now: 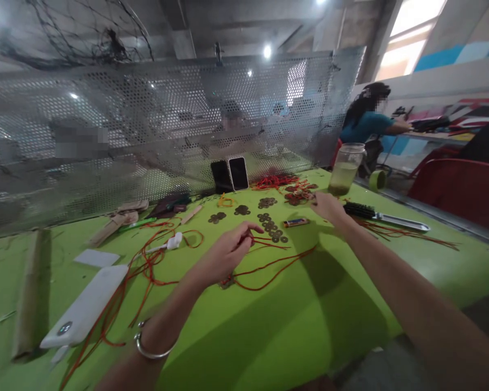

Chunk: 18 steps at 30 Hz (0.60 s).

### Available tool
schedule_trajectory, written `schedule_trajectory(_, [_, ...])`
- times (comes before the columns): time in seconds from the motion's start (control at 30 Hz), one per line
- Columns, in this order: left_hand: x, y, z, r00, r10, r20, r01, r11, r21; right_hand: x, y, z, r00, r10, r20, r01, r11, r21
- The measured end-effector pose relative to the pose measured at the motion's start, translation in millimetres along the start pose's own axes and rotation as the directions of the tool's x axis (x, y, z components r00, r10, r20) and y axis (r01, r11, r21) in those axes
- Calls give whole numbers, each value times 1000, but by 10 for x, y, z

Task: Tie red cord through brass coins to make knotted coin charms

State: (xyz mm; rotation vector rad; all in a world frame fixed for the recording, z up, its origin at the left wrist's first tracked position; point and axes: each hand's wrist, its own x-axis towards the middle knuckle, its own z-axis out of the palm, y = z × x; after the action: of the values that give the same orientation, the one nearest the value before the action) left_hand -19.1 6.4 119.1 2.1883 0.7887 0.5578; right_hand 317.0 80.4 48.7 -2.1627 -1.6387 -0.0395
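Observation:
My left hand [230, 251] is over the middle of the table, wrist bangle showing, its fingers curled round a red cord [271, 243] whose ends stick out to the right. Under that palm lies a small knotted piece [226, 281], with a long red cord loop [264, 283] trailing from it. Ahead of the left fingertips are dark round coins [271, 225], seemingly holed, in a loose row. My right hand [329, 207] stretches to the back right, fingertips bunched at a pile of red-corded coins [299, 194]; what they pinch is too small to make out.
A lighter-like tube [296, 222], a brush [385, 218] and a jar of liquid [344, 169] are on the right. Two phones [238, 174] lean on the perforated screen [167, 119]. At left lie a white power bank [87, 304] and tangled cords [150, 266]. Another person [367, 122] sits beyond.

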Motion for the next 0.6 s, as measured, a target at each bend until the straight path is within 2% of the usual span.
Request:
schedule_trajectory(0.1, [-2, -36, 13, 1000, 25, -4, -26, 999, -26, -42, 118, 93, 997, -17, 76, 19, 1000, -23])
schedule_trajectory(0.17, [1, -53, 21, 999, 45, -9, -45, 998, -38, -130, 90, 102, 996, -53, 75, 54, 998, -14])
schedule_trajectory(0.27, [12, -60, 40, 999, 48, -20, -49, 998, -35, -360, -136, 45, 988, -157, 9, 156, 987, 39])
schedule_trajectory(0.33, [23, -61, 62, 998, 51, -27, -52, 998, -30, -584, -392, -16, 958, -288, -3, 286, 950, 124])
schedule_trajectory(0.4, [35, -68, 92, 997, 63, -36, -64, 998, -11, -837, -678, -78, 896, -444, 12, 426, 867, 258])
schedule_trajectory(0.47, [39, -86, 123, 996, 77, -38, -77, 997, 7, -1067, -932, -130, 797, -602, -48, 517, 638, 571])
schedule_trajectory(0.5, [35, -100, 138, 996, 80, -39, -79, 997, 8, -1156, -1030, -149, 781, -622, -65, 518, 585, 624])
schedule_trajectory(0.53, [26, -117, 150, 996, 75, -40, -75, 997, 7, -1222, -1104, -163, 784, -617, -73, 505, 563, 654])
schedule_trajectory(0.6, [-8, -164, 167, 998, 45, -46, -44, 999, 13, -1287, -1182, -172, 797, -599, -78, 486, 559, 671])
